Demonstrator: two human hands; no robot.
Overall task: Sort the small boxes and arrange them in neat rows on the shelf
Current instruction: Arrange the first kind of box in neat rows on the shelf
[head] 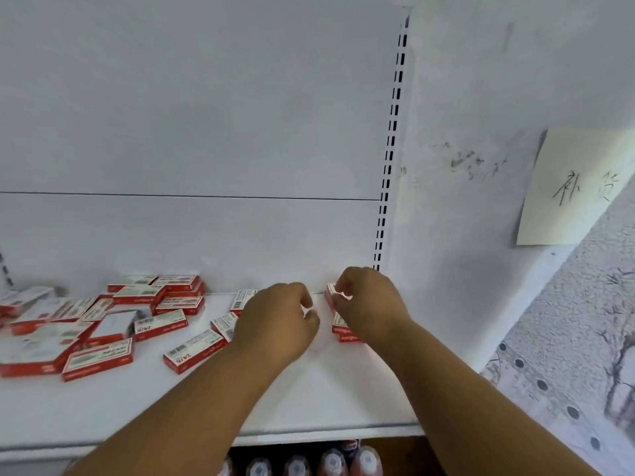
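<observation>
Several small red and white boxes lie in a loose heap (103, 321) on the left of the white shelf (309, 389). More single boxes (192, 352) lie scattered toward the middle. My right hand (367, 304) rests at the back right corner, its fingertips pinched on a box (330, 293) that heads a short row (343, 329) along the right side. My left hand (278, 321) hovers just left of that row, fingers curled, partly covering two boxes (223, 324); what it holds is hidden.
A slotted upright (391, 132) runs up the back panel at the shelf's right end. A handwritten paper note (577, 190) hangs on the right wall. Several bottle tops (330, 462) show below the shelf's front edge.
</observation>
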